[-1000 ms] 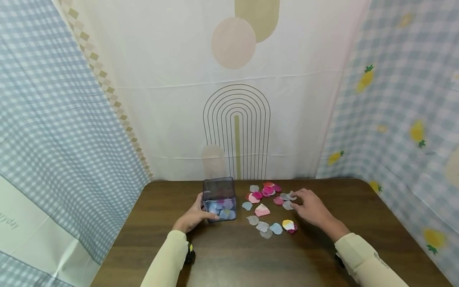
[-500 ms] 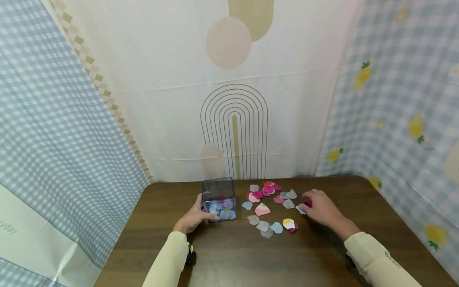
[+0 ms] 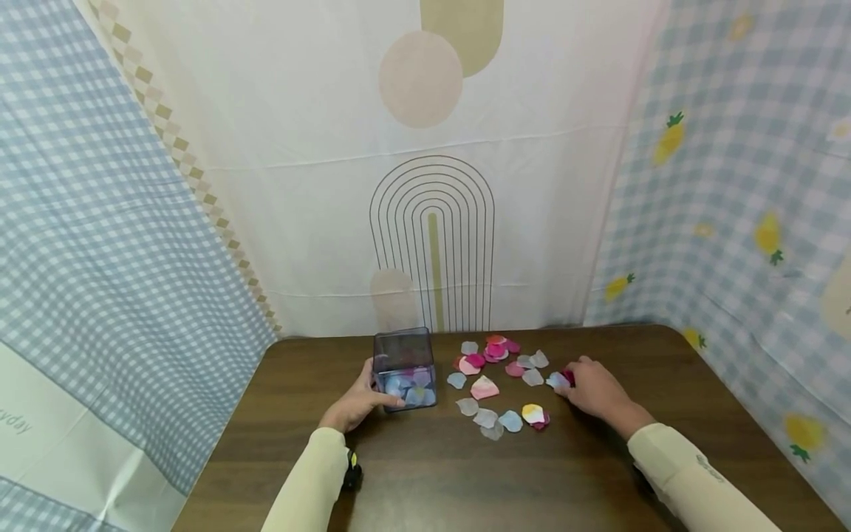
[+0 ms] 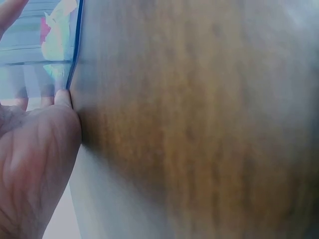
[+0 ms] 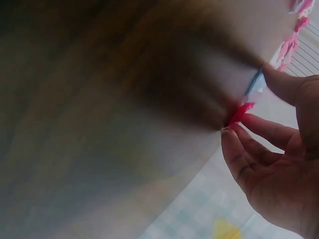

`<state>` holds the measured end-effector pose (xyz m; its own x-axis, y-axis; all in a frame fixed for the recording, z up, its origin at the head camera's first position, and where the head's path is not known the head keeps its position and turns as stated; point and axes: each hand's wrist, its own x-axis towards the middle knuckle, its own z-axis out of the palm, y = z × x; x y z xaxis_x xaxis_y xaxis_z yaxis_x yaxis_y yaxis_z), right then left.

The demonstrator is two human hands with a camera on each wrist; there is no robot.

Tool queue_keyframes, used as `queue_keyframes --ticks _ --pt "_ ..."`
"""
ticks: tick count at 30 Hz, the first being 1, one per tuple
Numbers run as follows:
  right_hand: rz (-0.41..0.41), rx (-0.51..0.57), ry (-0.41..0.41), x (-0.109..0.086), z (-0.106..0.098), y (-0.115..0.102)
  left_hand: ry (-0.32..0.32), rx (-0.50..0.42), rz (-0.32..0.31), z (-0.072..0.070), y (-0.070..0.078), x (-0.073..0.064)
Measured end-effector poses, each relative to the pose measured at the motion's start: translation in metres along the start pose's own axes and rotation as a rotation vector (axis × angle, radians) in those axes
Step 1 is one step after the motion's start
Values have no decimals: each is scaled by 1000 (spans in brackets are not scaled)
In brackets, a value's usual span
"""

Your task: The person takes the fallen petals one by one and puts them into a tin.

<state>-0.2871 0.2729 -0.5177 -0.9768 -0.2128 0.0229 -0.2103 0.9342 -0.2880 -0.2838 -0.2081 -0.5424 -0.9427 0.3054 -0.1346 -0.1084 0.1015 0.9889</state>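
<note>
On the left of the table, my left hand grips a clear, bluish square box, thumb along its near side and fingers round its left. Pale blue and purple petals lie inside. In the left wrist view the palm is against the box's wall. My right hand is low at the right of the scattered petals. Its thumb and fingers close about a light blue petal and a dark red petal. The right wrist view shows the fingertips at the red petal, thumb beside the blue one.
Between the hands lie loose artificial petals: a pink and red cluster, a large pink one, grey-white ones, a blue one and a yellow-white one. A wooden table meets fabric curtains at its back edge.
My right hand has moved off the grey-white petals to the right, then slightly back left, with blue and red petals now showing at its fingertips. The left hand and box stay put.
</note>
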Motion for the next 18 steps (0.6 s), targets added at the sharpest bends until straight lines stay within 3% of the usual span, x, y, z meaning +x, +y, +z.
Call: queue_keyframes --ticks 10,18 --pt "-41 -32 25 5 -1 -1 4 11 -16 0 3 -1" --pt "40 -11 27 9 1 0 -4 -9 -11 -2 -1 2"
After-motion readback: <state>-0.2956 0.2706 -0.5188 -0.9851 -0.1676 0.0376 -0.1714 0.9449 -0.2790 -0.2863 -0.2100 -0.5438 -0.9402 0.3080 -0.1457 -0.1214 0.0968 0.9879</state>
